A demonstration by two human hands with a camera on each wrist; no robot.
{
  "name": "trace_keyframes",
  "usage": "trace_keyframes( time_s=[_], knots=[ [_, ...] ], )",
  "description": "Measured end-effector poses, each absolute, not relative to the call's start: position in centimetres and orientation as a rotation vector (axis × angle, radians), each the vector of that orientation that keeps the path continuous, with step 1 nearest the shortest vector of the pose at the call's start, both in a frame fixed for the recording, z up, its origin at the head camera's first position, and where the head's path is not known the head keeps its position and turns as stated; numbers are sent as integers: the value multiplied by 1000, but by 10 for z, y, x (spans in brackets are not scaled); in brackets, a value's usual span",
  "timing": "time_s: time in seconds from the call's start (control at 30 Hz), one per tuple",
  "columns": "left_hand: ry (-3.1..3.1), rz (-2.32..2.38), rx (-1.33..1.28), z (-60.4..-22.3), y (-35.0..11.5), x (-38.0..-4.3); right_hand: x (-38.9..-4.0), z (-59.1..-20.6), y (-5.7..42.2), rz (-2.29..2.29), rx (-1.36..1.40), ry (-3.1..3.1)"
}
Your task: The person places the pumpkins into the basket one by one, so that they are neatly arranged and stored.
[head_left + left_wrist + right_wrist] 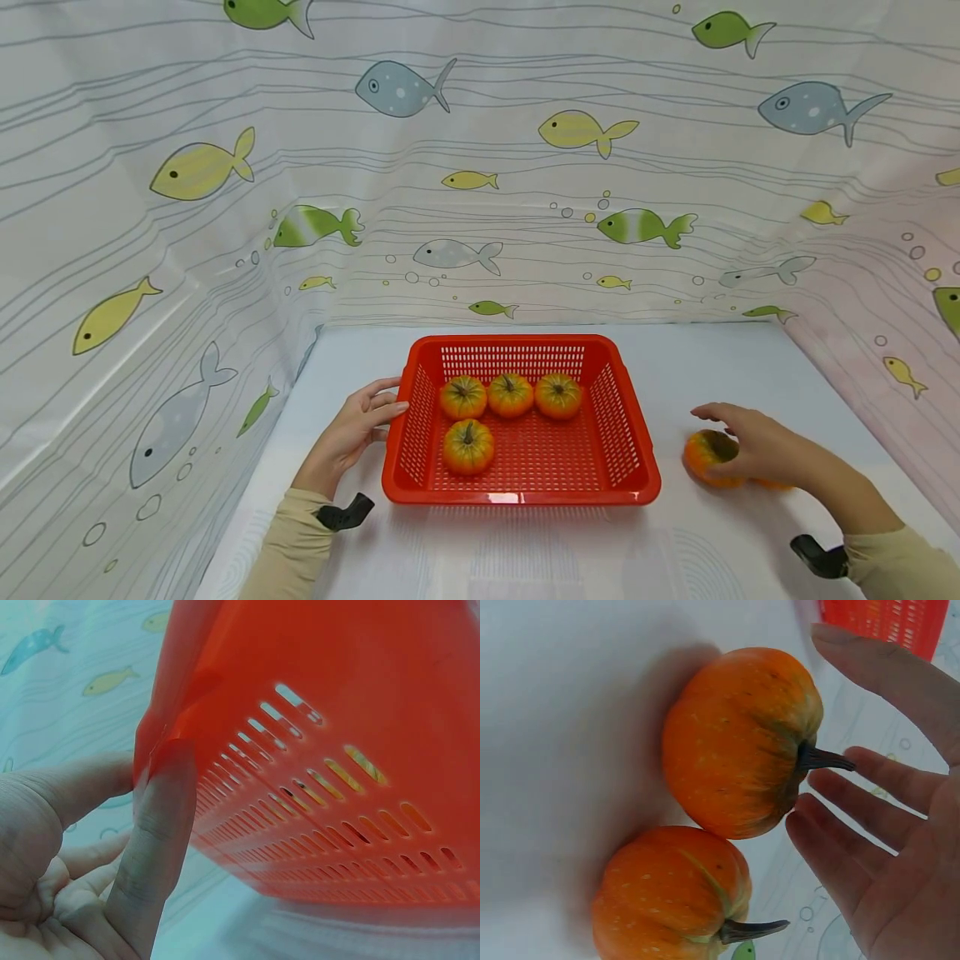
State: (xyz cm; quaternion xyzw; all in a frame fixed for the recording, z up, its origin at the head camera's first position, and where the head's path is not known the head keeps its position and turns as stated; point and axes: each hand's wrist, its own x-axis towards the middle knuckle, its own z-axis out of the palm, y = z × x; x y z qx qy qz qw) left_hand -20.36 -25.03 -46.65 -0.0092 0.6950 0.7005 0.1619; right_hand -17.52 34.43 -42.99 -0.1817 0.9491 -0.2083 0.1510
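Observation:
A red plastic basket [521,497] with slotted walls contains several small orange pumpkins, including one nearest the front [468,447]. At its left side, my left hand [358,429] pinches the rim; the left wrist view shows a fingertip tucked against the outer wall [337,660] beneath the lip. To the right of the basket, my right hand [765,446] hovers over a pumpkin [739,742], thumb and fingers spread around its stem without gripping it. A second pumpkin [667,892] touches the first and is mostly hidden by the hand in the head view.
All of this stands on a white table [705,358]. A fish-patterned curtain [525,275] encloses the back and both sides. Inside the basket, three pumpkins line the back, one of them at the right [557,396].

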Motion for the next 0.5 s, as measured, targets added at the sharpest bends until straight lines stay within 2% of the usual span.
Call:
trace_keyframes(
  time_s=[0.5],
  knots=[
    [1964,2008,-24,-466,-251,-204,-173,-439,356,-575,-525,2756]
  ],
)
